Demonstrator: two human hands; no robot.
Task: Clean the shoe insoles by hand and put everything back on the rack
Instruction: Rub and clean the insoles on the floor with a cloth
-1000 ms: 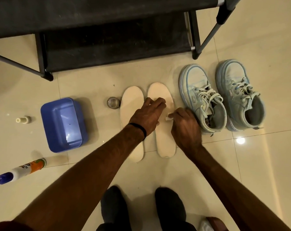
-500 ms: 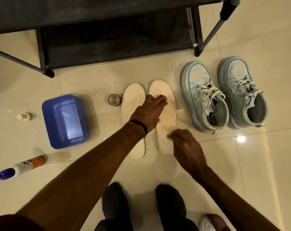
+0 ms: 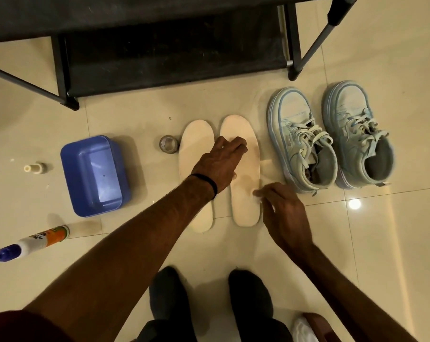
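Two cream insoles lie side by side on the tiled floor, the left insole [image 3: 196,137] and the right insole [image 3: 244,213]. My left hand [image 3: 218,164] presses flat on the upper half of the right insole, fingers spread, and crosses over the left one. My right hand [image 3: 283,213] rests at the right insole's lower right edge, its fingertips pinched together on a small white wipe that is mostly hidden and blurred. Two pale blue lace-up shoes [image 3: 297,134] [image 3: 352,124] stand to the right of the insoles. The black shoe rack [image 3: 174,58] spans the top.
A blue plastic tub [image 3: 95,176] sits left of the insoles, with a small round clear jar [image 3: 168,143] between them. Further left lie a small white cap [image 3: 33,168] and a white squeeze bottle with a blue nozzle [image 3: 36,240]. My dark-socked feet [image 3: 167,292] stand below.
My right hand has slid down the right insole from its middle toward the heel end. My left hand has stayed pressed on the same insole.
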